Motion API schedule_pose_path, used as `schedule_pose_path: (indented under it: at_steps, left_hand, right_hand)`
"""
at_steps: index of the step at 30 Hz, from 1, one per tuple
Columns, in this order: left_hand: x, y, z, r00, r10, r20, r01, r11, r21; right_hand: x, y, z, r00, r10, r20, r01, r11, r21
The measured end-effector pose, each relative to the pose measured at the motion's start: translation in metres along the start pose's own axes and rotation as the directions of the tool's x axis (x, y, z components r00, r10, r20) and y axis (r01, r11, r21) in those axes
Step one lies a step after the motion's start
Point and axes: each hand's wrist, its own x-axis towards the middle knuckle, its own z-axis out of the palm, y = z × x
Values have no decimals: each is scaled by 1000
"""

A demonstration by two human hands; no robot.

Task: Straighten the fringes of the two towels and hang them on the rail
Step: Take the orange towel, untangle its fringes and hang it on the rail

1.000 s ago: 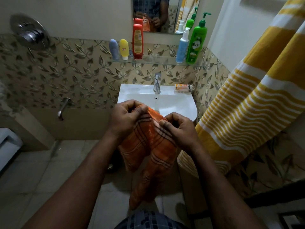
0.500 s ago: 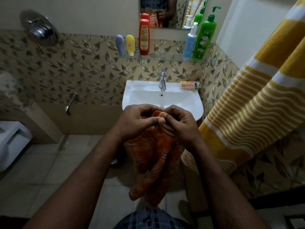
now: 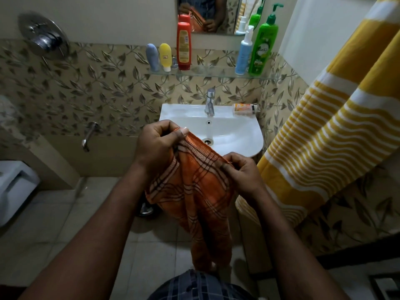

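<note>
Dim light. The yellow towel [image 3: 324, 137] at the right is cut off by the top and right edges, so what it hangs from cannot be seen; its lower end drops behind the right forearm. The orange towel [image 3: 201, 191] has its bottom end partly lost behind checked clothing at the lower edge. Its fringe is hard to make out: only a few thin threads show at the fingertips. The left hand [image 3: 155, 146] pinches the towel's top edge between thumb and curled forefinger. The right hand [image 3: 242, 172] pinches the same edge lower and to the right, fingers curled. Between them the edge runs taut, slanting from upper left down to lower right, in front of the sink [image 3: 238, 131]. The towel's long axis hangs straight down in loose folds toward the floor [image 3: 65, 224].
</note>
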Motion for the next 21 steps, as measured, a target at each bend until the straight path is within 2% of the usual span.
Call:
schedule_pose_path:
  at_steps: [3,5,7,9,10,12,14,17,19,21]
  left_hand:
    - [0,-6,-6,997,43,57,-54,976,209]
    - [-2,-5,-3,990,49,130,-81,965,251]
    - [-4,-2,3,969,42,244,-104,963,247]
    - [-6,-1,13,921,38,387,-147,955,256]
    - [-8,-4,18,908,59,414,-195,935,295]
    - [-10,-11,25,919,129,371,-273,889,367]
    - [-9,-15,25,937,169,306,-273,902,336]
    - [-9,-13,21,964,143,224,-186,965,185]
    - [-6,-10,18,992,72,103,-76,996,38]
    - [-3,-5,9,1000,0,5,1,995,-104]
  right_hand:
    - [3,-23,-2,996,-64,-70,73,987,144]
    - [4,-38,-2,993,-120,-11,121,980,156]
    - [7,-47,2,983,-175,61,174,985,11]
    - [10,-51,8,970,-242,35,244,948,-205]
    - [11,-51,9,964,-266,-6,256,932,-255]
    - [12,-49,12,962,-261,-83,237,944,-229]
    - [12,-41,12,966,-235,-105,213,959,-186]
    - [7,-21,8,993,-115,4,114,980,-164]
    - [2,-4,7,998,-19,67,29,987,-158]
    - [-1,11,4,998,36,60,-25,983,-183]
